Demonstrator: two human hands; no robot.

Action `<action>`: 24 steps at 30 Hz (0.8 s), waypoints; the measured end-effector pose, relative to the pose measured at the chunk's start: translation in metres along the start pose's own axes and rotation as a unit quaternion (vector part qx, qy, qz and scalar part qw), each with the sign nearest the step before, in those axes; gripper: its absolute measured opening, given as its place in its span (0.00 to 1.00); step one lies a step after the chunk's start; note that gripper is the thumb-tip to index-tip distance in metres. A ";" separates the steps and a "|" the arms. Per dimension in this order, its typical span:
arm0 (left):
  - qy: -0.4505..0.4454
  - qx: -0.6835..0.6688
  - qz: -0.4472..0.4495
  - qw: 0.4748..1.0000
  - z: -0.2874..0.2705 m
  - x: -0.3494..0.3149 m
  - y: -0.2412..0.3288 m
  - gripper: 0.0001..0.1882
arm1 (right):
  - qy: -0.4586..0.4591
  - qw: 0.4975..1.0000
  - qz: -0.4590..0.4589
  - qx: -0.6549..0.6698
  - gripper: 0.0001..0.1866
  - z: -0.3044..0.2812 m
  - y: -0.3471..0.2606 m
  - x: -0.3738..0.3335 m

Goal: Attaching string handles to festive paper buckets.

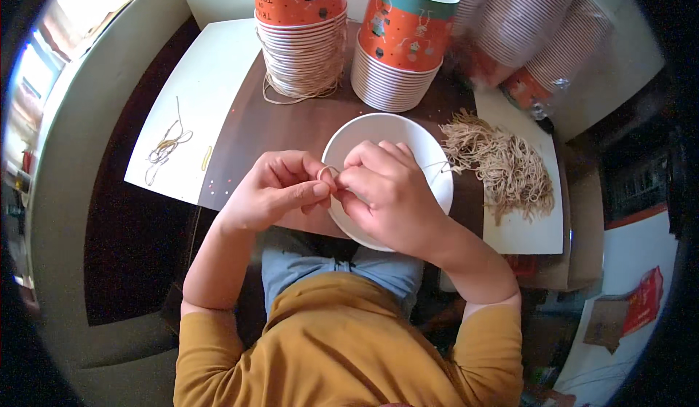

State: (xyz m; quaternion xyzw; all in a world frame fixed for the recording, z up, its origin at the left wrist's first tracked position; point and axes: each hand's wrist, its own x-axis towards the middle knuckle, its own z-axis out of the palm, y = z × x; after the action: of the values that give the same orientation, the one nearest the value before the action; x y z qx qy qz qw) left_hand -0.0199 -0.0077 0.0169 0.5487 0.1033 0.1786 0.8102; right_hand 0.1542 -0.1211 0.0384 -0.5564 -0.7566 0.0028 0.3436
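Note:
Both my hands meet over a white paper bucket (362, 134), whose inside faces up at the table's near edge. A thin beige cord (327, 168) makes a small loop at the fingertips of my left hand (280, 188), which pinches it. My right hand (389, 192) is closed at the other side of the cord, knuckles up, over the bucket's opening. Its fingertips are partly hidden. A piece of cord shows past the right hand, near the bucket's right rim. Beside the bucket on the right lies a big heap of beige cords (502, 163).
Behind stand a stack of orange-printed buckets with cords hanging round it (302, 50) and another orange and green stack (408, 36). Plastic-wrapped bucket stacks (524, 21) lean at the back right. On a white board (218, 65) lie a tangled cord (169, 143) and a yellow strip (207, 158).

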 end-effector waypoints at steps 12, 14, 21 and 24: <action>0.254 0.276 0.163 0.913 0.036 -0.029 -0.023 0.05 | 0.093 0.995 0.032 -0.031 0.10 0.008 -0.057 -0.026; 0.254 0.189 0.157 0.935 0.037 -0.031 -0.034 0.06 | 0.126 0.989 0.068 -0.032 0.11 0.014 -0.063 -0.031; 0.233 -0.016 0.175 0.956 0.053 -0.014 -0.072 0.06 | 0.173 0.973 0.069 -0.136 0.11 0.013 -0.045 -0.041; 0.287 0.086 0.195 0.934 0.053 -0.014 -0.072 0.06 | 0.155 0.975 0.074 -0.142 0.11 0.015 -0.040 -0.048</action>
State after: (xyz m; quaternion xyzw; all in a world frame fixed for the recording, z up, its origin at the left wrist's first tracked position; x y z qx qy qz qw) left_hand -0.0007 -0.0824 -0.0306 0.5512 0.2379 0.4731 0.6448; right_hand 0.1194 -0.1709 0.0176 -0.6479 -0.6434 -0.1652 0.3728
